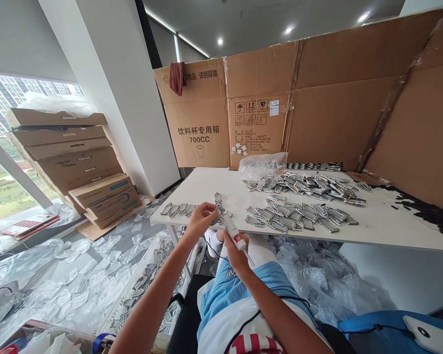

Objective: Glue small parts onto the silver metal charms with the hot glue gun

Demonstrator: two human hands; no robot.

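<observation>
At the table's front edge my left hand (202,219) is closed, fingers pinched on a small silver metal piece (217,198). Wrapped round a translucent syringe-like tube (230,226) is my right hand (237,251). The tube has red marks and a white end, and a thin rod sticks out behind the hand. It slants up and left, its tip close to my left fingers; whether it touches the metal piece I cannot tell. More silver pieces lie around the tip. Left of my left hand, several silver frame-shaped metal pieces (179,210) lie in a row.
Loose metal pieces (299,214) lie in heaps on the white table (210,183), with a clear plastic bag (262,167) behind. Black strips (428,211) lie at right. Cardboard walls (328,103) enclose the back. Plastic wrappers (70,275) and a long tray of pieces fill the floor.
</observation>
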